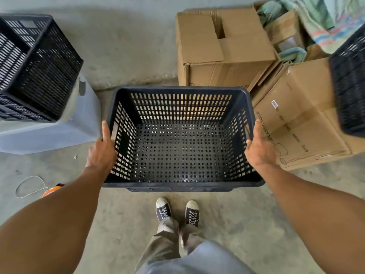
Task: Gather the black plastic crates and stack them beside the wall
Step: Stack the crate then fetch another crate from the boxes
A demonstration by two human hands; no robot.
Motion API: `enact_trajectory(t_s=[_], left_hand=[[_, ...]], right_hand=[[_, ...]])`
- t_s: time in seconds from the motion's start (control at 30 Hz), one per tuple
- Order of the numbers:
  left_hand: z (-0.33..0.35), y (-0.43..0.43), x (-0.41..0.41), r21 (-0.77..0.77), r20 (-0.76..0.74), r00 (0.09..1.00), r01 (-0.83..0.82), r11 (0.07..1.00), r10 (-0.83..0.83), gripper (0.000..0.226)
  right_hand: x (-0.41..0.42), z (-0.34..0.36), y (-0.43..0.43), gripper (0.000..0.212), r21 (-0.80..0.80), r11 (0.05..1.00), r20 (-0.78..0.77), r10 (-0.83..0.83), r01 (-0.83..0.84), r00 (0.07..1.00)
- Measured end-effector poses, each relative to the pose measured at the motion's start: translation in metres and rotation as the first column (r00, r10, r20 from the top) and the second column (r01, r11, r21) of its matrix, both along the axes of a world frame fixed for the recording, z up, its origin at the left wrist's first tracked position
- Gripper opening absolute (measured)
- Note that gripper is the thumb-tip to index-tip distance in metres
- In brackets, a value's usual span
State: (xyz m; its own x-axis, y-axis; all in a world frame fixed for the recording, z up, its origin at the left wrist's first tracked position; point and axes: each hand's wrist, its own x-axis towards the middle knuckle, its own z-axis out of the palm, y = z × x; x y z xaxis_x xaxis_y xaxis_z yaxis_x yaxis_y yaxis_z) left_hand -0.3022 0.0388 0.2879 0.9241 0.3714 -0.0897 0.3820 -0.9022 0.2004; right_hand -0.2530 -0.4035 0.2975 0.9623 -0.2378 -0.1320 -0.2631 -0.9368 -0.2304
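An empty black plastic crate (180,147) with slotted walls is held in front of me above the concrete floor, open side up. My left hand (102,149) grips its left rim and my right hand (259,147) grips its right rim, thumbs lying along the rim. A second black crate (39,64) sits at the upper left on top of a grey-white container (59,133). At the right edge a third black crate (349,84) rests on a cardboard box, partly cut off by the frame.
Cardboard boxes (225,48) stand beyond the held crate, and another cardboard box (300,119) lies to the right, with cloth bundles (324,18) behind. The grey wall (118,2) runs across the top. A wire loop (29,186) and an orange object (52,191) lie on the floor at left. My shoes (177,211) are below.
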Motion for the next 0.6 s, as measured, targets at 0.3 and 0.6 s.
enact_trajectory(t_s=[0.3,0.6], left_hand=[[-0.003,-0.010,-0.013,-0.109,-0.033,0.998,-0.059,0.992,0.056,0.065],[-0.002,-0.001,0.001,-0.097,-0.078,0.997,-0.031,0.995,0.023,0.067]], right_hand=[[-0.007,-0.002,-0.011,0.071,0.016,0.999,0.018,-0.048,0.048,0.999],[-0.001,-0.004,-0.003,0.067,-0.015,0.998,0.028,-0.053,0.053,0.998]])
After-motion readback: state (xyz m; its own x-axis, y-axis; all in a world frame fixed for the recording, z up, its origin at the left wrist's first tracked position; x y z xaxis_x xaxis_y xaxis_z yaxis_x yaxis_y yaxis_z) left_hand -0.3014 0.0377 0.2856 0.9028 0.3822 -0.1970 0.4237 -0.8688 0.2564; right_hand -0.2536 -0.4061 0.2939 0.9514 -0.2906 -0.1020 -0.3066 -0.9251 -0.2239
